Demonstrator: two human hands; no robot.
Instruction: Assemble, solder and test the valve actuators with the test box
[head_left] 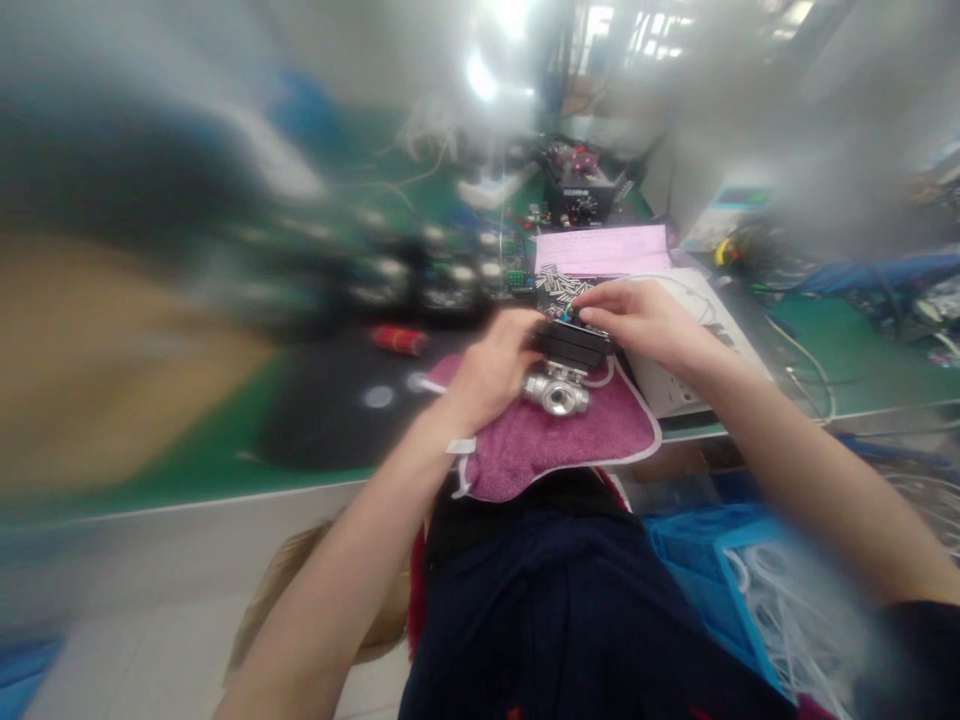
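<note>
Got the black box [576, 343] right between my two hands on the remote feed, over the purple cloth [570, 445] at the bench [870, 380] edge. Its long side runs roughly left to right, metal valve [559, 396] on the side nearest the body. Left hand [491, 368]'s curled round the left end. Right hand [641, 315]'s at the far right side, thumb and fingertips bunched close; honestly can't tell if they're pinching anything.

Valve [561, 396] on cloth [562, 445], metal pins [561, 284] behind, paper [604, 250] beyond, case [661, 385] right
</note>
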